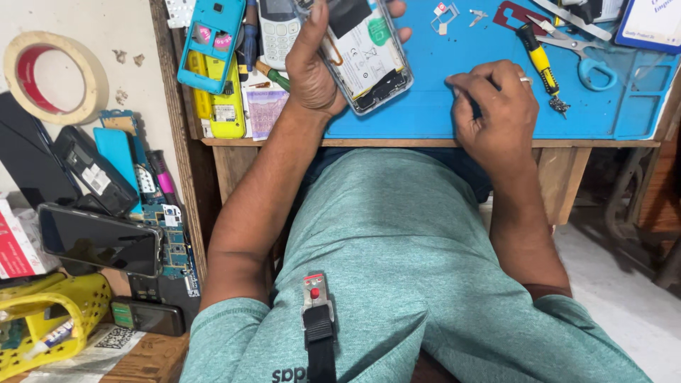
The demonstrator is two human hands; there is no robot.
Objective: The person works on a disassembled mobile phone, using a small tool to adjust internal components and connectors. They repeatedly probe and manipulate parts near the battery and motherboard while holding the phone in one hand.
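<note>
An opened smartphone with exposed white battery was gripped in the left hand above the blue work-mat surface. The right hand was closed around a thin dark tool, resting on the mat beside a yellow-handled screwdriver.

The top of the opened phone runs off the picture's top edge. The left hand covers its left side. The right hand is curled over a small dark tool, so most of it is hidden. The scissors are partly cut off.
</note>
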